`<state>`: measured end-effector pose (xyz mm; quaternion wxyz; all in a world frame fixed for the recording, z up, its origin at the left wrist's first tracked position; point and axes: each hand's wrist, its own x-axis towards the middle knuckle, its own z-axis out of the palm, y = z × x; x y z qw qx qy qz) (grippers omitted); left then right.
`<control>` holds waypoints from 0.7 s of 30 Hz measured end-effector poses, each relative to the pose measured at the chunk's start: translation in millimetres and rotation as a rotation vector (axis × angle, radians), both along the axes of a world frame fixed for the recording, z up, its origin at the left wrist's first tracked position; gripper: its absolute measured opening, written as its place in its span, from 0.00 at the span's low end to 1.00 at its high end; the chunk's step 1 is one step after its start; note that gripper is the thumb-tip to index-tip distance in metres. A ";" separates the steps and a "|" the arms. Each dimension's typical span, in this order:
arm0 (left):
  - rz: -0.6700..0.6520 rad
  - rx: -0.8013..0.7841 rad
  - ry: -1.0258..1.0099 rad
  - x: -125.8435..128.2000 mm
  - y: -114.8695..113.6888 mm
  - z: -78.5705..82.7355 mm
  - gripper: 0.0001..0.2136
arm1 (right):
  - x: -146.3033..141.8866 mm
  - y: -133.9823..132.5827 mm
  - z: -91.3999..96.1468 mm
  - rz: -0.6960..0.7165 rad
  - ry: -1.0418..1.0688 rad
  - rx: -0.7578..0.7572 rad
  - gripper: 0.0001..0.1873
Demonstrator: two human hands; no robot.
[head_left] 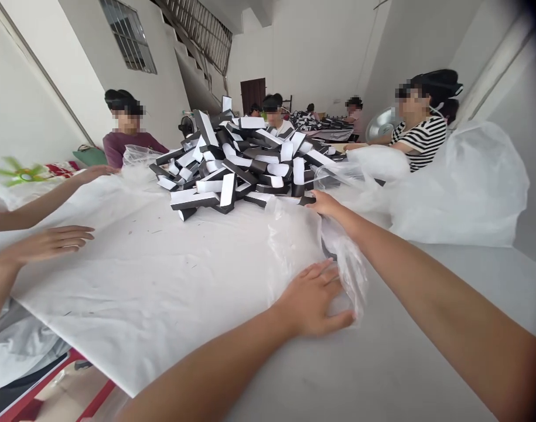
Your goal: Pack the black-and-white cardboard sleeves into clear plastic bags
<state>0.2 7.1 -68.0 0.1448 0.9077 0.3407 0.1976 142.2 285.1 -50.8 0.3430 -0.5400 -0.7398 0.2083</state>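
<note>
My left hand [314,300] lies spread and palm down on a crumpled clear plastic bag [294,234] near the front of the table. Farther forward, my right hand [327,205] reaches across to the lower right edge of a heap of long, narrow black-and-white boxes [227,190]. Its fingers close around the end of a dark box [307,200] there, partly hidden by the hand. The bag hangs in folds beneath my right wrist and between both hands. Boxes in the heap lie at all angles, some showing white faces, others black.
A co-worker's two hands [57,241] extend over the white-covered table [162,281] from the left. Large filled plastic bags [465,187] stand at right. Several people sit beyond the heap, including one in a striped shirt [421,143]. A red stool frame [96,398] shows below the table's left edge.
</note>
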 end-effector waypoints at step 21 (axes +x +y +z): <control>-0.161 -0.064 -0.032 5.3 0.5 4.6 0.16 | 24.4 -195.4 79.6 0.341 0.895 -0.218 0.17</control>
